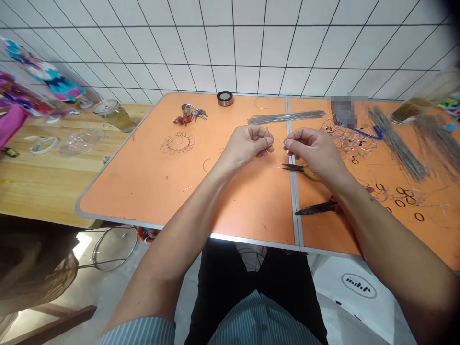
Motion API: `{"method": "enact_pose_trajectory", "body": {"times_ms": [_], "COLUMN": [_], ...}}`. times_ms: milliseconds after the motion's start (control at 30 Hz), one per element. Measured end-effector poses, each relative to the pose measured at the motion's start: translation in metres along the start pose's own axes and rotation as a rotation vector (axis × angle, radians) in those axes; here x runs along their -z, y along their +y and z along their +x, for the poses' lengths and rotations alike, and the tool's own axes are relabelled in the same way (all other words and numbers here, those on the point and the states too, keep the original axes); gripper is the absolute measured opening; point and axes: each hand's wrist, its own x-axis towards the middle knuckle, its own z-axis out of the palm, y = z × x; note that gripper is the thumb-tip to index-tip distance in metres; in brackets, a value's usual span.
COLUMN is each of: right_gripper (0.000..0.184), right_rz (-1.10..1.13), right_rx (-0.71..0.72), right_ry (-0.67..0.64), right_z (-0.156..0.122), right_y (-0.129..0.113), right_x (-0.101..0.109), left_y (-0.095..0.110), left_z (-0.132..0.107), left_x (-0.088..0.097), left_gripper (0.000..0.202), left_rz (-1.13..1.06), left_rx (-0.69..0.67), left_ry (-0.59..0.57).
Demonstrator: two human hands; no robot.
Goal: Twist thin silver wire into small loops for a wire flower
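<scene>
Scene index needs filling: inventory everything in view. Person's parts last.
Tiled wall: 1, white, back
Rectangular table: 1, orange, centre
Plank table: 1, yellowish, left
Patterned fabric: several, multicoloured, left
Lidded plastic cup: 1, clear, left
Flat ring: 1, white, left
Key bunch: 1, silver, back
Tape roll: 1, dark, back
Looped wire ring: 1, coppery, left
Straight wire bundles: 3, grey, back and right
Metal pliers: 2, dark, right
Tangled wire heap: 1, coppery, right
Small rings: several, black, right
Pixelated object: 1, grey, right
Logo case: 1, white, below right
Thin wire: unclear count, pale, fingertips
Striped shirt: 1, blue, bottom
Trousers: 1, black, bottom
Left hand, right hand: 2, bare, centre
</scene>
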Motion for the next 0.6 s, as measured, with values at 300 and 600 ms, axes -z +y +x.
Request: {"method": "enact_pose_trajectory", "body": {"times_ms": [300,600], "right_gripper": [0.012,0.007], "right_rz": [0.075,0.102], "right_rx": [-0.037,-0.038], "right_ry": [-0.07,-0.122], "right_z": [-0.004,-0.005], "right_y": [-0.005,-0.005], "right_x": [-0.001,0.001], "left_y": [-0.008,-0.011], "left_z": [0.002,0.002], "left_x": [-0.002,-0.003], "left_gripper": [0.01,0.01], "left_rz": [-0.089,-0.083], "left_rx": [0.108,0.108], "left_ry": [-0.076,-0.107]}}
